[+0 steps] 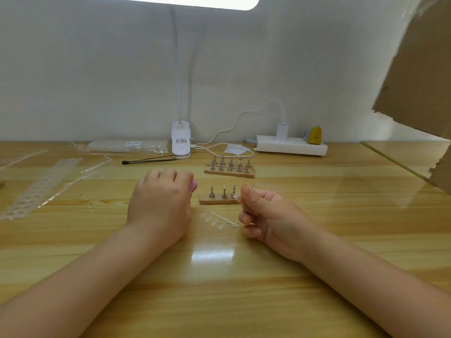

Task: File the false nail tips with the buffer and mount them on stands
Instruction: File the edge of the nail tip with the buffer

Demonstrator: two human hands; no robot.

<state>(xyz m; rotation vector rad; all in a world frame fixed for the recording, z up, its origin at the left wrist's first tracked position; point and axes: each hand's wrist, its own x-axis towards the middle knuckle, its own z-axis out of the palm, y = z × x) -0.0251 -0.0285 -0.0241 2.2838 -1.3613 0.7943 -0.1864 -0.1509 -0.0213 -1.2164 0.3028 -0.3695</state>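
Left hand (161, 198): curled, knuckles up, gripping a pink-purple buffer (194, 186), left of the near stand base.
Right hand (266, 215): fingers curled, thumb and forefinger pinching a pale nail tip (236, 196) at the near stand base's right end.
Near stand base (218, 200): wooden strip bearing three visible metal stands, each topped by a tip.
Far stand base (229, 172): behind the near one, ten stands.
Tip strip (219, 218): flat on tabletop (219, 276), just before the near stand base.
Plastic bag (127, 145): far left behind, contents unclear.

Buffer (194, 186) mostly hidden inside left hand (159, 203)
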